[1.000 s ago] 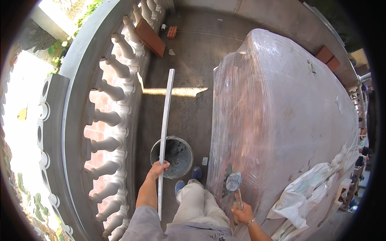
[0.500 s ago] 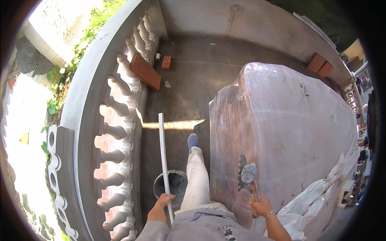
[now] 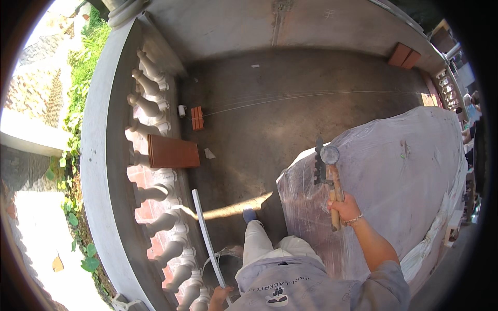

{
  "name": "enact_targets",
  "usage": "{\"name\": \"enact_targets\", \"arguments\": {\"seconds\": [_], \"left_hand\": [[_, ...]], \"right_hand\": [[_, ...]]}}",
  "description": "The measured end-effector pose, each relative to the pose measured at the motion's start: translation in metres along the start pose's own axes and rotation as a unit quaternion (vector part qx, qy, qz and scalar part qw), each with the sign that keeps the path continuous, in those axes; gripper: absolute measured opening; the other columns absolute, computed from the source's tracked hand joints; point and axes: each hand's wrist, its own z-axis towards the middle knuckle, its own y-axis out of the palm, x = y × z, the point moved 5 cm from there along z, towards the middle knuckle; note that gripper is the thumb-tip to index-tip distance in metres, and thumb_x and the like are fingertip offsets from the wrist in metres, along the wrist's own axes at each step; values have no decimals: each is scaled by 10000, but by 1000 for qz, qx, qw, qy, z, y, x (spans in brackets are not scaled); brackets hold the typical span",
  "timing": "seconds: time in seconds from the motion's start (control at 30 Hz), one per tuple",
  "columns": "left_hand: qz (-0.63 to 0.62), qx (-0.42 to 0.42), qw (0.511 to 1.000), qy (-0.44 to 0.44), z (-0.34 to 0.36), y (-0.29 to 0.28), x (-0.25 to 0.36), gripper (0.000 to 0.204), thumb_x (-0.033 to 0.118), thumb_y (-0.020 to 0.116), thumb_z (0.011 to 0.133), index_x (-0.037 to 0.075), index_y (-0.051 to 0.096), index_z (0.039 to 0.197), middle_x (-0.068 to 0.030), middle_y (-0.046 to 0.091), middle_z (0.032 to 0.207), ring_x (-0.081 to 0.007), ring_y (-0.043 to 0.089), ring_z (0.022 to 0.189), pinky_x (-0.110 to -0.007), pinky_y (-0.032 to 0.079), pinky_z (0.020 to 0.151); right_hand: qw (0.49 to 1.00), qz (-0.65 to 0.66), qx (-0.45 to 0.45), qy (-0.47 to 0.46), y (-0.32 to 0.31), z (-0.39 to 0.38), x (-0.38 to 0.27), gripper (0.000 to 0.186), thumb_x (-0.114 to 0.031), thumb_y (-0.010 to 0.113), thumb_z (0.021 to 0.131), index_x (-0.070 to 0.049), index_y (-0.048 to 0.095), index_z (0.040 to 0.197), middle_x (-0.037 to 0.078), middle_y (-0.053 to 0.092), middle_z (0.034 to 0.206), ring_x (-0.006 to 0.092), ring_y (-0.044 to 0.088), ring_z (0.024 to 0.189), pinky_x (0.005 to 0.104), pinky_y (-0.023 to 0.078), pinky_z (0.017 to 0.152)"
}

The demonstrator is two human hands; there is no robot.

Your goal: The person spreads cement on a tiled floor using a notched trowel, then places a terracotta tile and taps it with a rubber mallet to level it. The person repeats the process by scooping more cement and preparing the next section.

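Observation:
My right hand [image 3: 346,208], raised over the plastic-wrapped bulk, is closed round two tools at once. One is a mallet [image 3: 330,154] with a pale round head and wooden handle; the other is a notched trowel [image 3: 318,165] with a dark toothed blade. At the lower edge, my left hand [image 3: 220,297] is partly cut off and closed on a long pale metal bar [image 3: 204,228] that slants forward. A mortar-smeared bucket [image 3: 233,252] is below the bar, beside my leg. I cannot tell whether that hand also grips the bucket's handle.
A balustrade [image 3: 111,135] runs along the left, with reddish tiles [image 3: 174,151] by its balusters. Ahead on the concrete floor lie a small red block [image 3: 197,118], a white roll-like item [image 3: 181,110] and a taut string [image 3: 290,97]. The plastic-wrapped bulk [image 3: 410,171] fills the right; more tiles [image 3: 404,55] lean far right.
My right hand has lifted the mallet and trowel forward and up. I have advanced along the floor, the balustrade tiles now look nearer, and my left hand has dropped toward the lower edge.

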Motion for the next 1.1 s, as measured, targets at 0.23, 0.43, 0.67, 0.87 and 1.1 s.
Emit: {"name": "enact_targets", "arguments": {"seconds": [0.23, 0.43, 0.67, 0.87, 1.1], "left_hand": [[40, 46, 995, 82, 16, -68, 206, 257, 204, 741, 726, -18, 719, 853, -93, 676, 771, -213, 637, 738, -358, 474, 685], [129, 82, 979, 134, 44, -106, 458, 235, 194, 738, 729, -9, 717, 843, -91, 669, 763, -212, 630, 723, -358, 470, 674], [230, 89, 958, 147, 65, -102, 686, 208, 183, 736, 734, 1, 715, 833, -89, 662, 753, -210, 622, 706, -358, 466, 661], [296, 81, 939, 156, 85, -82, 835, 186, 174, 733, 737, 10, 714, 823, -87, 655, 745, -209, 615, 692, -359, 462, 649], [359, 68, 916, 165, 111, -33, 1029, 160, 162, 730, 742, 20, 712, 812, -85, 647, 736, -207, 607, 675, -359, 458, 636]], "right_hand": [[991, 121, 40, -40, -17, 100, -100, 332, -155, 731, 755, 42, 628, 1003, 98, 667, 814, 195, 643, 736, 337, 508, 692], [981, 120, 143, -52, -87, 184, -122, 379, -154, 764, 693, 39, 639, 993, 122, 672, 808, 197, 644, 724, 344, 513, 694], [942, 197, 270, 24, -170, 248, -119, 295, -105, 742, 727, 36, 637, 965, 109, 664, 753, 195, 644, 667, 337, 514, 639], [873, 316, 364, 78, -227, 292, -120, 178, -36, 695, 784, 27, 623, 934, 80, 647, 722, 165, 624, 620, 339, 502, 576], [824, 314, 453, 129, -286, 311, -108, 233, -9, 700, 739, 73, 610, 938, 132, 648, 751, 216, 650, 626, 344, 510, 551]]}}
